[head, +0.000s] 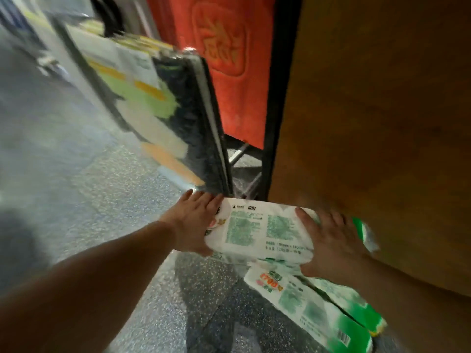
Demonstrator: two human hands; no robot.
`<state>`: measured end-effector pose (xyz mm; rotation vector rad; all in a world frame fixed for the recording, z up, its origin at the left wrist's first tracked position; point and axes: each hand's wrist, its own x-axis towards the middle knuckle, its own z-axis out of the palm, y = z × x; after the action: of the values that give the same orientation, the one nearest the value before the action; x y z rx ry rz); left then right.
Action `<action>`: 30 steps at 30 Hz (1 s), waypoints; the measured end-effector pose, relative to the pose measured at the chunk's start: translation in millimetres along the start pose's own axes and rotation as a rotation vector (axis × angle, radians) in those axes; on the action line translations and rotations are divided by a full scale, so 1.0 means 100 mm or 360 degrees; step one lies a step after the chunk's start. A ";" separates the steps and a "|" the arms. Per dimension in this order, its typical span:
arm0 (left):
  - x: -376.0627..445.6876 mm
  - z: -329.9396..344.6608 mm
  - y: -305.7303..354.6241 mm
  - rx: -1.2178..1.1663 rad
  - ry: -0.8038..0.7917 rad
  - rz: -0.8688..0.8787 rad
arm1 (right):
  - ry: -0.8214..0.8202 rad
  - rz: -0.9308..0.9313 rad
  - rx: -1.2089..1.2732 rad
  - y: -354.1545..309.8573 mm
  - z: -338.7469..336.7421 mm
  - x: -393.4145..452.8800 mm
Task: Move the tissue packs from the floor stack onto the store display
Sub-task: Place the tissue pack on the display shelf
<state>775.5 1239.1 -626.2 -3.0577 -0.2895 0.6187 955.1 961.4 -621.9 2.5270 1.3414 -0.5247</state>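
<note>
A white tissue pack with green print (262,230) is held between both hands, lifted just above the floor stack. My left hand (193,220) presses flat on its left end. My right hand (331,240) clasps its right end, thumb on top. Below it lie more white-and-green tissue packs (318,304) on the speckled floor, at the foot of a brown panel. The store display of stacked packs (142,98) stands further back on the left, blurred.
A tall brown board (382,123) fills the right side. A black frame post (277,98) runs beside it, with a red embossed mat (229,59) behind. Dark flat panels (204,123) lean between the display and the post. The grey speckled floor (76,174) stretches to the left.
</note>
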 end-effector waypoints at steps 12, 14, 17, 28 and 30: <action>-4.03 -1.18 -1.68 -0.0215 0.0222 -0.1030 | 0.0316 -0.0928 -0.0242 -3.10 -2.91 -0.36; -4.80 -1.34 -1.83 -0.0293 0.0227 -0.1215 | 0.0371 -0.1088 -0.0271 -3.77 -3.30 -0.59; -5.99 -1.52 -2.02 -0.0431 0.0209 -0.1484 | 0.0432 -0.1323 -0.0327 -4.77 -3.84 -0.99; -9.64 -2.90 -2.57 -0.0196 0.0350 -0.2244 | 0.0901 -0.1999 -0.0277 -7.89 -5.89 -2.62; -10.09 -3.04 -2.63 -0.0111 0.0367 -0.2363 | 0.0946 -0.2100 -0.0249 -8.31 -6.19 -2.86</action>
<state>-67.4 1322.3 54.5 -1.9669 -2.1431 0.1060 241.2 1432.9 29.8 1.3569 3.0116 0.2102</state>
